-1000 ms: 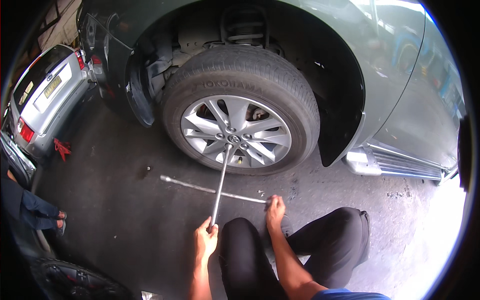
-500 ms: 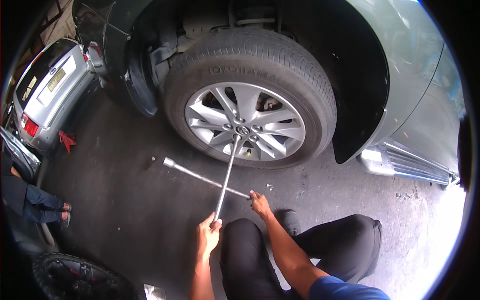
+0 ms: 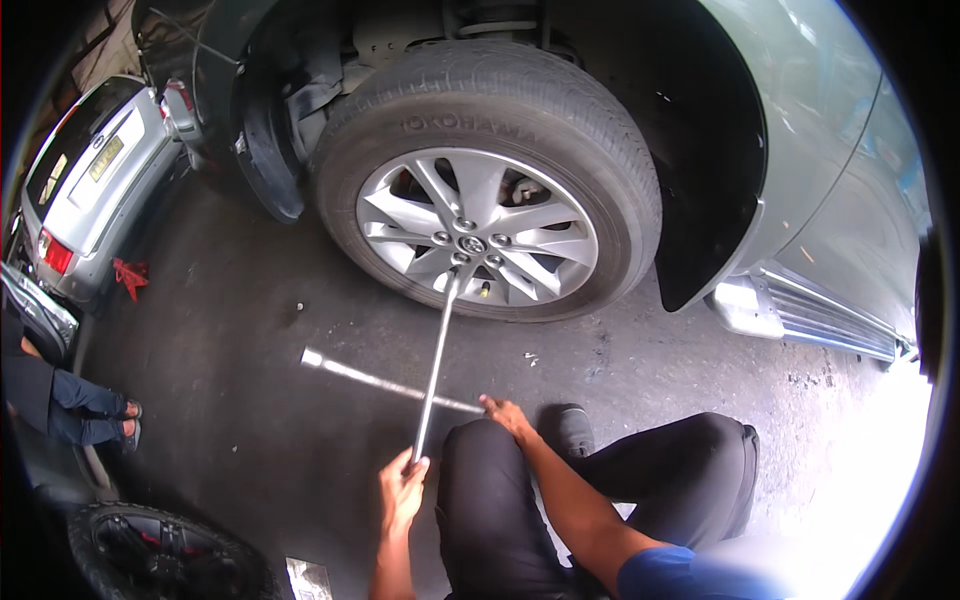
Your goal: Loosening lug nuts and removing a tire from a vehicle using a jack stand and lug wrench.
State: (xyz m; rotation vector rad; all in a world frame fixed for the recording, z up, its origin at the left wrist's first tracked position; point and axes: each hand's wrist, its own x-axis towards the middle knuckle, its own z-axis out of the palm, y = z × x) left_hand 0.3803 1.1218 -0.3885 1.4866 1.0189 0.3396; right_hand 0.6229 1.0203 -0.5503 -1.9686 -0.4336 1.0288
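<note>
A silver cross-shaped wheel wrench [image 3: 432,372] has one end set on a lug nut of the alloy wheel [image 3: 478,234] of a grey car. My left hand [image 3: 402,487] holds the near end of the long bar. My right hand [image 3: 503,413] grips the right end of the cross bar, just above my knee in black trousers. The cross bar's left end [image 3: 312,357] points out over the concrete floor.
The car's wheel arch and side step [image 3: 800,315] lie to the right. A silver car [image 3: 85,180] stands at the far left with a red object [image 3: 130,273] beside it. A seated person's legs [image 3: 85,410] show at left. A loose tyre [image 3: 160,555] lies at lower left.
The view has closed in on the wheel. My right hand has shifted along the cross bar, and the wrench has turned slightly on the nut.
</note>
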